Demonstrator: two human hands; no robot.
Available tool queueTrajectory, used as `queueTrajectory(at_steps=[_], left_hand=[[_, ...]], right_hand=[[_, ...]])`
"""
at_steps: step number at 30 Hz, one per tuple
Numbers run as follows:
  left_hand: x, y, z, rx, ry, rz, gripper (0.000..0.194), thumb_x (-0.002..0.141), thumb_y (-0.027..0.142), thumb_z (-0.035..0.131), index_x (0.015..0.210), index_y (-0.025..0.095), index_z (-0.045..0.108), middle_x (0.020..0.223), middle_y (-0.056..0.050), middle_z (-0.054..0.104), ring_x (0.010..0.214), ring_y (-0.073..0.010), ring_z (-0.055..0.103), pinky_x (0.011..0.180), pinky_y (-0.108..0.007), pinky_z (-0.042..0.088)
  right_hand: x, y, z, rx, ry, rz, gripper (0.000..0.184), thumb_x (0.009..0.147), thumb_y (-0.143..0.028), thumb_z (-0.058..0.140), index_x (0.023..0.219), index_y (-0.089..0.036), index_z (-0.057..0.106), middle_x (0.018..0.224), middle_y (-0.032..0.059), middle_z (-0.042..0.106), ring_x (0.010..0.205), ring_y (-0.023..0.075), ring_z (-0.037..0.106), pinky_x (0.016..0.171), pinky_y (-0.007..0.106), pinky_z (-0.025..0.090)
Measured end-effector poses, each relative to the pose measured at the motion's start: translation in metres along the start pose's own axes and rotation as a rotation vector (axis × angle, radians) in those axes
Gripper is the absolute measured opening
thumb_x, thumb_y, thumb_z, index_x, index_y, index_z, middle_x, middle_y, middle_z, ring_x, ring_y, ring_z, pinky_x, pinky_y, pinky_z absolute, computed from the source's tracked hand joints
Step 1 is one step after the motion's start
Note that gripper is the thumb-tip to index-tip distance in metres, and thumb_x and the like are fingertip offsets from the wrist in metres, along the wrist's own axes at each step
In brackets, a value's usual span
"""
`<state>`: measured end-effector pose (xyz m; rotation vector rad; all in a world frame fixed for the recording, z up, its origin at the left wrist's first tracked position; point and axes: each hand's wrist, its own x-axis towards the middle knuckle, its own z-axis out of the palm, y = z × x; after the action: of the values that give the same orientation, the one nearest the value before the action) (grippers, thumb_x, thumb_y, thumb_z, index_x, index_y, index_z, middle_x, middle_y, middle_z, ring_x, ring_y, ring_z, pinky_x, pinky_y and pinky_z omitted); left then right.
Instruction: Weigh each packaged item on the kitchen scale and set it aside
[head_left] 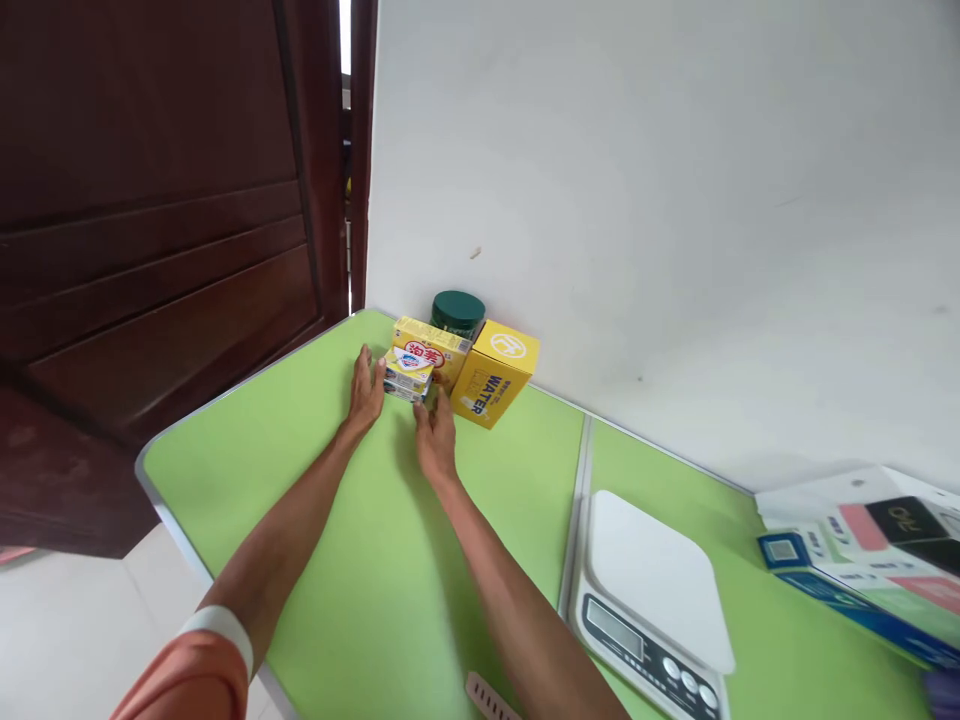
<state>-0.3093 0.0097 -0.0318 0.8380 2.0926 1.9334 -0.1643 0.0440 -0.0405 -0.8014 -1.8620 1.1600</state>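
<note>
Both my arms reach forward to the far corner of a green table [315, 520]. My left hand [366, 388] and my right hand [436, 428] press from either side against a small stack of white, blue and yellow packets [409, 374], fingers closed against it. Right behind the stack lies a yellow box with red print [435, 350]. A yellow box marked WATER [495, 372] stands to the right of it, and a dark green lidded jar [458, 311] stands at the wall behind both.
A white digital kitchen scale [652, 600] sits on the table at the right front. Blue and white flat boxes [862, 560] lie at the far right. A dark wooden door [165, 230] stands at the left, a white wall behind the table.
</note>
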Motion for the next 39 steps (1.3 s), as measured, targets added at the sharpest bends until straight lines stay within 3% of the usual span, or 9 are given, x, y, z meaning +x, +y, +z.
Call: queueTrajectory(at_steps=[5, 9, 12, 16, 21, 28, 32, 36, 39], left_hand=[[0.015, -0.005, 0.012, -0.028, -0.039, -0.010, 0.067, 0.104, 0.062, 0.045, 0.151, 0.015, 0.051, 0.159, -0.019, 0.053, 0.151, -0.0302, 0.047, 0.127, -0.046, 0.033], [0.019, -0.005, 0.020, -0.057, -0.070, -0.029, 0.060, 0.106, 0.056, 0.041, 0.147, 0.013, 0.054, 0.150, -0.020, 0.061, 0.136, -0.0294, 0.062, 0.115, -0.044, 0.049], [0.009, -0.001, 0.020, -0.050, -0.062, -0.038, 0.054, 0.106, 0.050, 0.044, 0.143, 0.013, 0.058, 0.143, -0.019, 0.067, 0.128, -0.0290, 0.067, 0.111, -0.044, 0.051], [-0.019, 0.007, 0.010, -0.009, 0.020, -0.065, 0.049, 0.103, 0.042, 0.048, 0.141, 0.013, 0.059, 0.146, -0.019, 0.064, 0.136, -0.0296, 0.060, 0.118, -0.044, 0.044], [-0.065, 0.023, -0.013, 0.021, 0.061, -0.118, 0.047, 0.100, 0.036, 0.048, 0.140, 0.015, 0.061, 0.142, -0.017, 0.067, 0.132, -0.0286, 0.063, 0.115, -0.043, 0.047], [-0.146, 0.055, -0.034, 0.046, 0.119, -0.142, 0.053, 0.095, 0.047, 0.046, 0.133, 0.016, 0.067, 0.133, -0.016, 0.072, 0.120, -0.0302, 0.069, 0.103, -0.042, 0.056], [-0.174, 0.093, -0.003, 0.018, 0.064, -0.022, 0.061, 0.094, 0.056, 0.046, 0.134, 0.015, 0.066, 0.132, -0.017, 0.072, 0.120, -0.0321, 0.069, 0.104, -0.044, 0.054], [-0.199, 0.138, 0.064, -0.133, -0.073, 0.068, 0.062, 0.093, 0.057, 0.048, 0.135, 0.014, 0.064, 0.137, -0.019, 0.069, 0.122, -0.0327, 0.067, 0.106, -0.045, 0.053], [-0.224, 0.155, 0.118, -0.202, -0.176, 0.078, 0.060, 0.095, 0.056, 0.048, 0.135, 0.014, 0.063, 0.140, -0.019, 0.066, 0.128, -0.0317, 0.064, 0.111, -0.043, 0.050]], right_hand=[[0.029, 0.006, 0.024, -0.006, 0.088, 0.045, 0.070, 0.101, -0.058, 0.038, 0.155, -0.014, 0.044, 0.155, 0.0195, 0.054, 0.144, 0.0316, 0.049, 0.119, 0.050, 0.038], [0.033, 0.006, 0.030, -0.029, 0.128, 0.078, 0.075, 0.097, -0.060, 0.043, 0.151, -0.008, 0.048, 0.154, 0.0235, 0.054, 0.143, 0.0344, 0.051, 0.120, 0.050, 0.037], [0.029, 0.000, 0.029, -0.023, 0.131, 0.081, 0.070, 0.098, -0.059, 0.045, 0.149, -0.011, 0.052, 0.149, 0.0201, 0.060, 0.138, 0.0334, 0.056, 0.116, 0.049, 0.043], [0.007, -0.015, 0.022, 0.030, 0.103, 0.087, 0.058, 0.099, -0.057, 0.048, 0.143, -0.020, 0.058, 0.136, 0.0125, 0.071, 0.128, 0.0308, 0.064, 0.106, 0.046, 0.051], [-0.041, -0.041, 0.009, 0.155, 0.096, 0.142, 0.049, 0.099, -0.052, 0.055, 0.135, -0.021, 0.063, 0.128, 0.0099, 0.075, 0.116, 0.0269, 0.071, 0.103, 0.040, 0.053], [-0.116, -0.082, -0.026, 0.390, 0.114, 0.119, 0.042, 0.103, -0.056, 0.051, 0.123, -0.023, 0.069, 0.114, 0.0085, 0.079, 0.103, 0.0251, 0.076, 0.090, 0.035, 0.059], [-0.133, -0.094, -0.070, 0.421, 0.292, 0.064, 0.051, 0.102, -0.062, 0.052, 0.133, -0.024, 0.068, 0.120, 0.0088, 0.077, 0.107, 0.0253, 0.075, 0.091, 0.034, 0.060], [-0.132, -0.092, -0.141, 0.210, 0.521, 0.020, 0.061, 0.101, -0.066, 0.050, 0.138, -0.022, 0.067, 0.122, 0.0114, 0.077, 0.113, 0.0279, 0.074, 0.095, 0.036, 0.059], [-0.133, -0.079, -0.196, 0.049, 0.649, 0.035, 0.063, 0.101, -0.068, 0.047, 0.137, -0.021, 0.069, 0.123, 0.0131, 0.077, 0.116, 0.0297, 0.073, 0.098, 0.037, 0.058]])
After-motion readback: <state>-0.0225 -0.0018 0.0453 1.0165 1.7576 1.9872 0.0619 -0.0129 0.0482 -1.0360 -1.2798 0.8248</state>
